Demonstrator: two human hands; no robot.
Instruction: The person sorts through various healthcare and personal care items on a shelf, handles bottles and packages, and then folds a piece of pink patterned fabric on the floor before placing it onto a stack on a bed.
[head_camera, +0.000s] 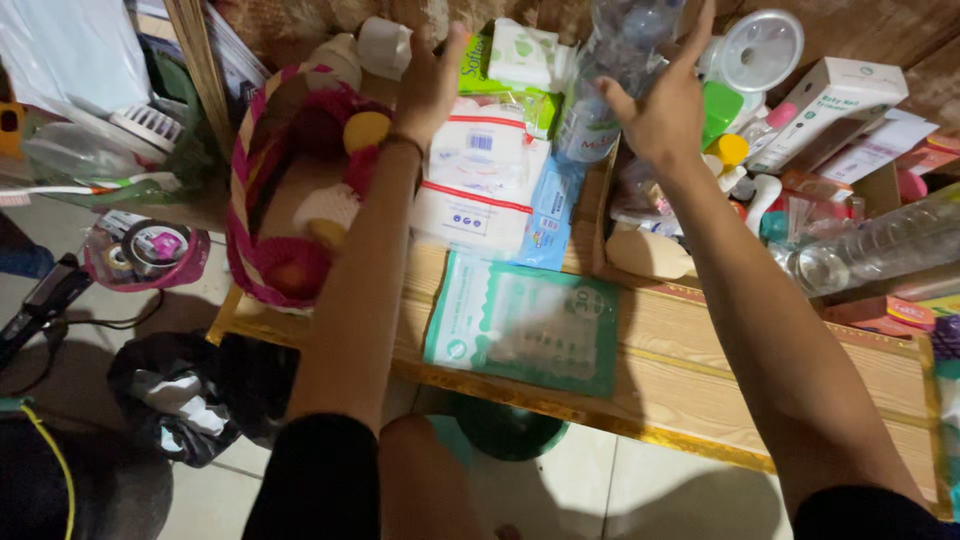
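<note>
Bottle (600, 75), clear plastic and upright, stands at the back of the wooden surface (700, 340) among crowded packets, and both my hands reach toward it. My right hand (665, 105) is spread wide, fingers loose, its palm close against the bottle's side but I cannot tell whether it touches; my left hand (432, 85) is likewise open, raised over the white wrapped packs (475, 185), grasping nothing. I judge the risk is a knock: the bottle is tall and hemmed in, so a clumsy grip could tip it onto the green box (520, 60) or the small jars (735, 160) beside it. My left forearm passes just beside the woven basket (250, 200), which could catch.
</note>
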